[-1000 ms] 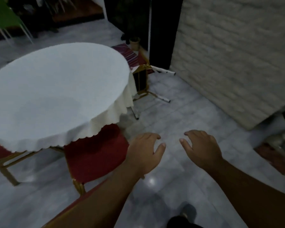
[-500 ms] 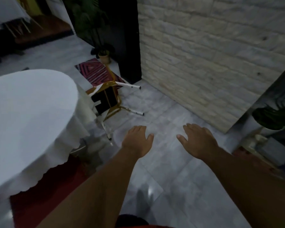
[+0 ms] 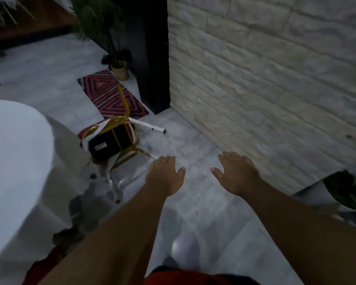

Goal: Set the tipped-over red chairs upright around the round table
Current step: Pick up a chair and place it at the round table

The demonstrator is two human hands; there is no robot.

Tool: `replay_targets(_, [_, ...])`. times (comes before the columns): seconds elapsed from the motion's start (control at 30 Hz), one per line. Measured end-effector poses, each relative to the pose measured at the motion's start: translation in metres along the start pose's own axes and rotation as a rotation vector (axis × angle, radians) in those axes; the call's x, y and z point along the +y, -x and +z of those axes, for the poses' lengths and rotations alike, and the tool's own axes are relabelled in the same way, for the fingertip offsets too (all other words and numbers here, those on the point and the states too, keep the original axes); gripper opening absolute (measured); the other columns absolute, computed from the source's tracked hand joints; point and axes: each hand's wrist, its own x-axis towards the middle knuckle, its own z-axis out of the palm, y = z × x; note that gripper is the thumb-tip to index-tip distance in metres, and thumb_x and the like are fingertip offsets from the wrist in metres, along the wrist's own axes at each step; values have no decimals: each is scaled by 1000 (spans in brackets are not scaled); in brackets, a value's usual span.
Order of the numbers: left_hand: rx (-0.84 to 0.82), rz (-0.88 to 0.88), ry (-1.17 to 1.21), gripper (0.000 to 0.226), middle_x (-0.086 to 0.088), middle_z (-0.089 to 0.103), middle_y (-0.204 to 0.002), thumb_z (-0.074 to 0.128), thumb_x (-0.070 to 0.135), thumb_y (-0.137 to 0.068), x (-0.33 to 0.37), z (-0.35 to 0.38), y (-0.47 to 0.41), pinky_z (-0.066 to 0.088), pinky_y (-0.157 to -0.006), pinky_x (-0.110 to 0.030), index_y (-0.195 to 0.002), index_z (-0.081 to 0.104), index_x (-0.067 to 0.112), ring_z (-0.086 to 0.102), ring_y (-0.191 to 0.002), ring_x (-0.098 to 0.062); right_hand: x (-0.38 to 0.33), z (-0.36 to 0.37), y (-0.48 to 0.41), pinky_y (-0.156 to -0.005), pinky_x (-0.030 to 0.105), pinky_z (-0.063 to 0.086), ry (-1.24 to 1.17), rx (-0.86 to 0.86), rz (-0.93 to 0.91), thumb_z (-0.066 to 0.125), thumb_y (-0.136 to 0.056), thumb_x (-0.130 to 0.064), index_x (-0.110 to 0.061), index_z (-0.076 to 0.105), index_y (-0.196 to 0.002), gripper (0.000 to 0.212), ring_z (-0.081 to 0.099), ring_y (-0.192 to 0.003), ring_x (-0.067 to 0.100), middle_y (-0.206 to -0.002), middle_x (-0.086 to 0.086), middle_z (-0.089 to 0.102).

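Tipped-over red chair [image 3: 111,142]: on its side on the floor [image 3: 195,204], just beside the counter [image 3: 14,161], seat underside showing, legs pointing toward the person. Lies ahead-left of both grips. Left grip [image 3: 164,174]: fingers spread, empty, nearer, by one leg end. Right grip [image 3: 236,173]: spread, empty, well apart.

Round table [image 3: 14,161] at 9 o'clock cut by left edge, base hidden under cloth. Tipped chair [image 3: 111,140] at 11 o'clock shows black underside only; label [image 3: 100,147] unreadable. One leg end lost behind left hand [image 3: 164,175]. Red patch [image 3: 45,264] at 7 o'clock blurred, unidentifiable.
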Motion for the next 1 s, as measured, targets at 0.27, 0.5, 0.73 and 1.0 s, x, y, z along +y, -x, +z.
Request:
replay_targets(0.27, [-15,-22,-39,62,-17,44,-155,41,46,-103,42,-13,-172,25,-122,-43,-150,39,5,35,-146,-33,65,-27,-167,-123,44,9,29,-49,-44,25,-101,-59,-17,21,-157,70,14,-154,20,-167,4,18])
replay_targets(0.5, [47,-203,34,66,-13,38,-160,37,51,-102,83,-19,-303,19,-125,-44,-154,34,9,29,-151,-31,106,-64,-307,-125,44,7,83,-113,-205,25,-101,-58,-17,20,-157,70,13,-154,20,-167,5,16])
replay_targets(0.73, [52,-319,94,74,-12,27,-166,31,57,-99,62,-39,-411,13,-126,-45,-157,24,13,20,-155,-30,76,-107,-466,-124,43,8,115,-107,-388,27,-101,-54,-16,19,-157,68,14,-153,19,-167,4,18])
replay_targets(1.0, [57,-397,127,72,-11,20,-168,31,55,-103,-7,-91,-552,10,-128,-45,-159,18,13,13,-157,-29,2,-136,-633,-124,42,4,141,-103,-478,24,-100,-59,-19,18,-158,70,13,-153,19,-167,3,16])
